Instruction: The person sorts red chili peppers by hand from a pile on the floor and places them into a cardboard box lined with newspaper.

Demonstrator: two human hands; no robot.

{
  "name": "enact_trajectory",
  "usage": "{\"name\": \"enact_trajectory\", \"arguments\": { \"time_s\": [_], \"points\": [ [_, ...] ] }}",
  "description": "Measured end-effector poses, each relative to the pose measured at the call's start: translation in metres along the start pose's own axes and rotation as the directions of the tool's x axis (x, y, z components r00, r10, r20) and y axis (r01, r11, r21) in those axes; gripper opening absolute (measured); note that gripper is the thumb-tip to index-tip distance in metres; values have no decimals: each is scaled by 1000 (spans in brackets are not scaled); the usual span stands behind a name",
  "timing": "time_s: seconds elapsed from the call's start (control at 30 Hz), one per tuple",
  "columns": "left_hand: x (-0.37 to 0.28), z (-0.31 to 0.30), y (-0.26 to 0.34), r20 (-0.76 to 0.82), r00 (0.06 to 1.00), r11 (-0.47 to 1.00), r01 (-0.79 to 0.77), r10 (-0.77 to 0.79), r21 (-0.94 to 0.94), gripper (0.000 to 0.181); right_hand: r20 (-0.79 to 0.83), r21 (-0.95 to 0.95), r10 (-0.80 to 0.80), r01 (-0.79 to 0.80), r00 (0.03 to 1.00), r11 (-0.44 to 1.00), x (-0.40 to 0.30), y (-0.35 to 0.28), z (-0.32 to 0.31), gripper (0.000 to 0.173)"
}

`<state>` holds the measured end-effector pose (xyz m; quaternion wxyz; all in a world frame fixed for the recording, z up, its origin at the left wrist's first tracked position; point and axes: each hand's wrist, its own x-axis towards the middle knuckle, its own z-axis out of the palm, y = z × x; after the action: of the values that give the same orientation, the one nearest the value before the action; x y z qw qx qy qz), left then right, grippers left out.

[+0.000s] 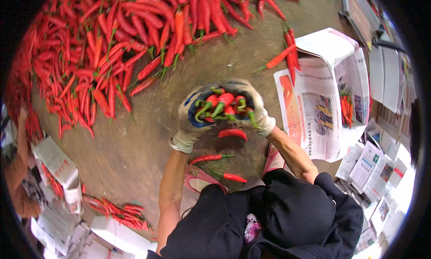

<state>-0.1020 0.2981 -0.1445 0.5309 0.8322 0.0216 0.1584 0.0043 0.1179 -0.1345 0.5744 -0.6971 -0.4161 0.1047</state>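
Note:
Both my hands wear pale knit work gloves with dark blue palms. Between them I grip a bunch of red chili peppers (pixel 224 102), green stems pointing towards me. My left hand (pixel 190 114) wraps the bunch's left side, and my right hand (pixel 257 106) wraps its right side. Fingertips are hidden behind the peppers. Below the bunch a curved red chili (pixel 233 134) lies near the floor shadow. Two more chilies, one (pixel 206 158) and another (pixel 235 177), rest on the floor by my pink shoes (pixel 202 180).
A large heap of red chilies (pixel 134 30) covers the floor ahead and left. At right stands a newspaper-lined box (pixel 313 107) with chilies inside; a few chilies (pixel 290 53) lie against its edge. Stacked newspapers (pixel 370 168) are further right. Another person (pixel 18 178) is at far left beside a carton (pixel 59 161).

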Motion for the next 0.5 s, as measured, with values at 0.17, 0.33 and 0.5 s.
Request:
{"name": "enact_trajectory", "arguments": {
  "time_s": [0.17,0.33,0.5],
  "points": [
    [-22,25,-50,82,995,995,57,-51,-77,61,8,-42,71,-70,997,997,-21,36,2,81],
    [-48,27,-68,6,979,975,201,-201,-98,68,12,95,235,-236,972,967,-15,34,0,76],
    [9,12,-2,184,895,854,444,-407,-271,54,-187,364,437,-351,880,863,-35,23,24,83]
  ]
}}
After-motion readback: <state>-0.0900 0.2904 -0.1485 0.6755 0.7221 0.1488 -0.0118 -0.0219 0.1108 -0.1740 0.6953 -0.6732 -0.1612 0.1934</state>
